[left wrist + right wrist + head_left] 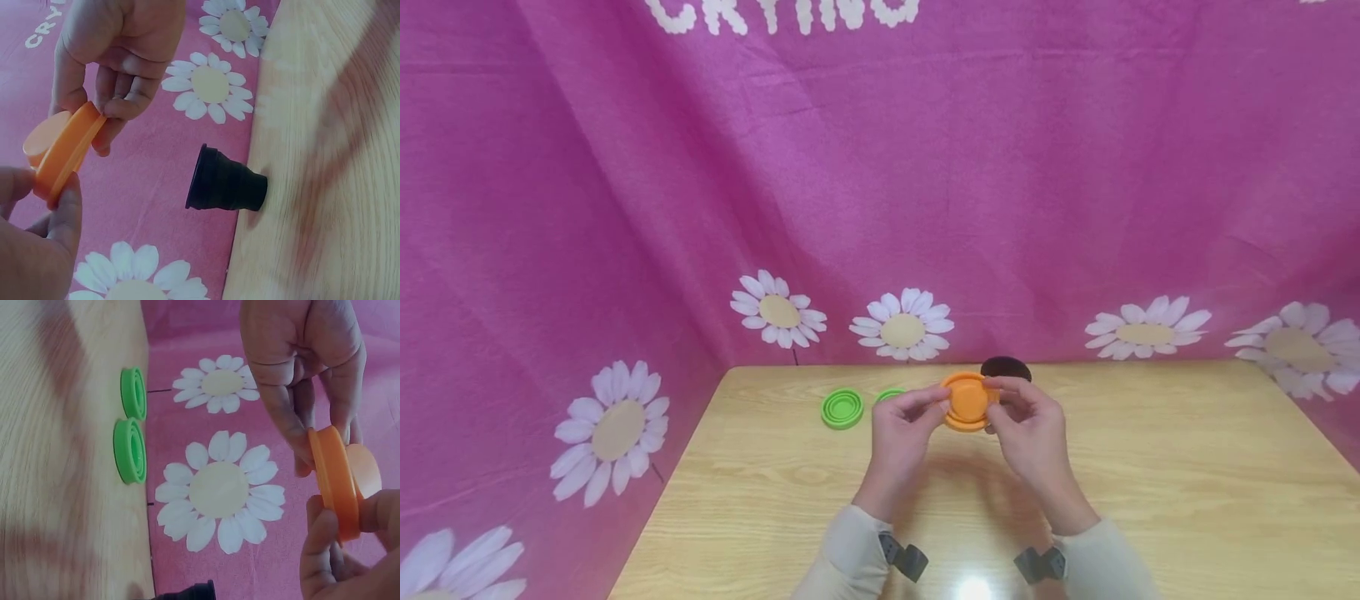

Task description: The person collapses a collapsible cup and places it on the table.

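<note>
Above the table, both hands hold an orange collapsible cup (967, 402), mostly folded flat, with its round base pushed out on the side toward me. My left hand (901, 437) pinches its left rim between thumb and fingers. On the opposite edge, the thumb and fingers of my right hand (1036, 437) grip the rim. From the side, in the left wrist view, the orange cup (69, 156) shows a thick ring with the base poking out. Beyond the hands stands a black collapsible cup (225, 181), drawn out to full height, its wide mouth up.
Two flattened green collapsible cups, a left one (842, 409) and a right one (890, 392), lie on the wooden table (760, 508) left of the hands. The left hand partly covers the right one. A pink cloth (1000, 167) with daisies hangs behind the table's back edge.
</note>
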